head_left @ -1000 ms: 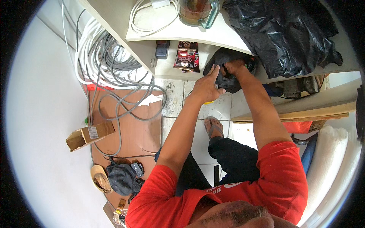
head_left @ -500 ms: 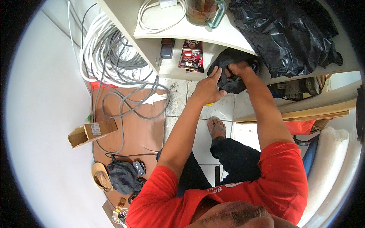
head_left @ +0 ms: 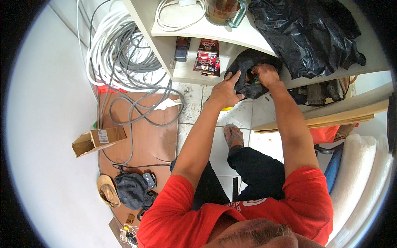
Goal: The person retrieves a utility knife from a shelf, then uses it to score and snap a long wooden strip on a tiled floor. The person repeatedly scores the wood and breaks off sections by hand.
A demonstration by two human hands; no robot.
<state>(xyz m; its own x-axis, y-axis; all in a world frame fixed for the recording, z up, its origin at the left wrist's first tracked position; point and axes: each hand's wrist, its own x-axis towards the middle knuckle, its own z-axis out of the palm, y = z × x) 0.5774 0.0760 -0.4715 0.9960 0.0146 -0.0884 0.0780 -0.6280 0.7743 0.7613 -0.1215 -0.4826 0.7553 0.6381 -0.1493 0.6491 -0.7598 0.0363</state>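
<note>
You are working over a stained white tile floor (head_left: 191,101) at a pale shelf unit (head_left: 244,34). At the front of its lower compartment, a crumpled black bag (head_left: 248,58) is gaping open, your left hand (head_left: 225,91) spreading its fingers at the near side and your right hand (head_left: 266,75) dipping fingers inside, though you cannot tell what either is gripping. Red packets (head_left: 206,62) are lying left of it, while the upper shelf and a black plastic sheet (head_left: 306,39) are overhanging the back.

Bright light glints off the black plastic (head_left: 308,39); edges bow.
</note>
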